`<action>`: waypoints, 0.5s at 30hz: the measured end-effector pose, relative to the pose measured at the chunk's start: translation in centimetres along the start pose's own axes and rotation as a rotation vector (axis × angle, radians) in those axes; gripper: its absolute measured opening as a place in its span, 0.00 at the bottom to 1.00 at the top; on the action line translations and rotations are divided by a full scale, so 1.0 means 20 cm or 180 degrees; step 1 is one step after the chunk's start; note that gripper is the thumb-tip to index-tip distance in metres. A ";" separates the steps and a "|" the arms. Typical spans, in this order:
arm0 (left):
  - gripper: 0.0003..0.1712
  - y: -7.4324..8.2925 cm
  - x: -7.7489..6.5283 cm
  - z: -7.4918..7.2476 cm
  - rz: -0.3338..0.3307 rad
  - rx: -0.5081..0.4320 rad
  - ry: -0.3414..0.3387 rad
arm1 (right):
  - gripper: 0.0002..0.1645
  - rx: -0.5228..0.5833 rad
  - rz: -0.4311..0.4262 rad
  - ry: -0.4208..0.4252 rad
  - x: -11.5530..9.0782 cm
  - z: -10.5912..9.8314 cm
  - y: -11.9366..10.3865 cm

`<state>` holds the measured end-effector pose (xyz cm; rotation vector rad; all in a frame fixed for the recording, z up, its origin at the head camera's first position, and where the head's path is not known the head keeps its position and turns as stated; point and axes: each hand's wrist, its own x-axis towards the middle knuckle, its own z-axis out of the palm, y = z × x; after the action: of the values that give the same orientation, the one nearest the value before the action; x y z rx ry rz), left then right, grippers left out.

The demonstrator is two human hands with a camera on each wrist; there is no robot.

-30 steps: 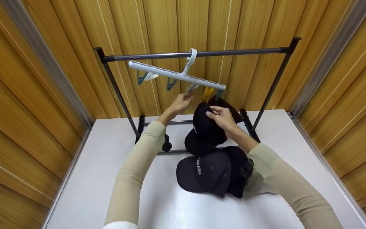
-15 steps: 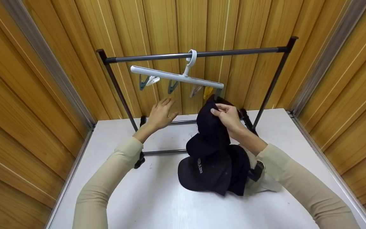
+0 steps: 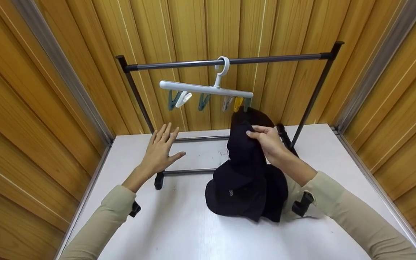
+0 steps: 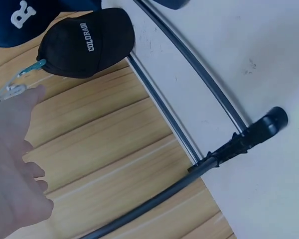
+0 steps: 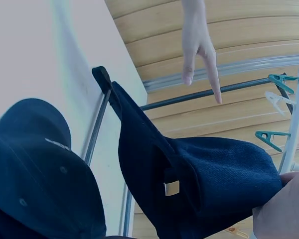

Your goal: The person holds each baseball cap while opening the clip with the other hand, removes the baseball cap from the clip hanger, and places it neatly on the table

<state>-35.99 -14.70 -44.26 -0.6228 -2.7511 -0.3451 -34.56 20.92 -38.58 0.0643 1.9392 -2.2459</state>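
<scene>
Head view: a black cap (image 3: 242, 202) lies on the white table (image 3: 179, 231); just beyond it, the right hand (image 3: 273, 146) pinches a navy cap (image 3: 244, 148) by its upper end. The left hand (image 3: 157, 150), fingers spread and holding nothing, has drawn away from the beige clip (image 3: 227, 103), seemingly leaving the navy cap to one hand. Behind, another cap (image 3: 255, 117) hangs from the hanger (image 3: 193, 87).
</scene>
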 end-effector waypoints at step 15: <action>0.53 -0.22 -0.34 0.21 -0.0478 -0.0165 0.0202 | 0.18 0.0584 0.0413 -0.0368 -0.06 -0.06 0.13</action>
<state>-33.19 -19.84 -51.21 -0.4108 -2.7419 -0.4632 -33.06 21.94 -41.16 0.0795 1.6203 -2.2814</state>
